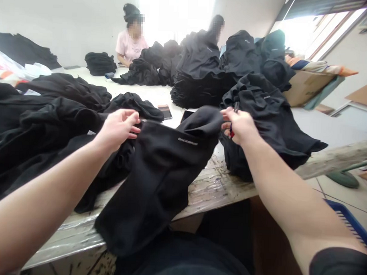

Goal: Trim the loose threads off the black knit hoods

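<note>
A black cloth garment [167,169] with small pale lettering near its upper edge hangs between my hands, over the table's front edge and towards my lap. My left hand [119,129] is closed at its upper left corner, thumb and fingertips pinching there. At the upper right, where the cloth bulges and folds, my right hand [239,125] has its fingers closed on the edge. A small tool with red and dark parts [232,131] also shows in the right hand; its kind is mostly hidden by the fingers.
Loose black garments [45,124] are heaped on the left. Tall stacks of black garments [200,88] and a nearer pile [262,116] stand right. A phone [164,111] lies mid-table [218,187]. One person [131,45] is across the table; another is partly hidden. A blue basket [349,221] is lower right.
</note>
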Demonstrator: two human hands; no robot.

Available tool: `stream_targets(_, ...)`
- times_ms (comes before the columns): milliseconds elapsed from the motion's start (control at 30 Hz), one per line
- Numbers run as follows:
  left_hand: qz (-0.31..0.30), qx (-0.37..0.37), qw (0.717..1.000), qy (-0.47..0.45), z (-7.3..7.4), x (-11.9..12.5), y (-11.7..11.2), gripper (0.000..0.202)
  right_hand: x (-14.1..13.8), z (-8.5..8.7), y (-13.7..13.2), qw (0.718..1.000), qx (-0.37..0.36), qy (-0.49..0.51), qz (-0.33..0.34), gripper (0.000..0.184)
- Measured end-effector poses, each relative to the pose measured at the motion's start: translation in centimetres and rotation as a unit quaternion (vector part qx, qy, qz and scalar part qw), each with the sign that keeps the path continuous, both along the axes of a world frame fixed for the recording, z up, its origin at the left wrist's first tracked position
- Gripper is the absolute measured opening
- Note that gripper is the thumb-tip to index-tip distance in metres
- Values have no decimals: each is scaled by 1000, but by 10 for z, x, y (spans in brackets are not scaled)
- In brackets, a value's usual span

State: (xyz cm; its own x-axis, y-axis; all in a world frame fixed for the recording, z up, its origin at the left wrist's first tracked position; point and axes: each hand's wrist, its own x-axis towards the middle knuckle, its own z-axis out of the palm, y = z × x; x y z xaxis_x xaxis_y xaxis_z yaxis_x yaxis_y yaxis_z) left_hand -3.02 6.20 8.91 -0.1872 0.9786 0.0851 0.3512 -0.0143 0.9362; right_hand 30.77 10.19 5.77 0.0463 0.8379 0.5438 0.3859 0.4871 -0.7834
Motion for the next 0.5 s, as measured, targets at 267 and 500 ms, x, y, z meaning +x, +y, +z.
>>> stream_targets(267, -122, -40, 962, 240, -100, -72, -74, 30, -17, -66, -91, 967, -220, -108, 67, 18)
stream_targets(500, -217, 56, 914, 337, -147, -87, -146, 31, -59, -109, -144, 925, -135, -286, 211, 33)
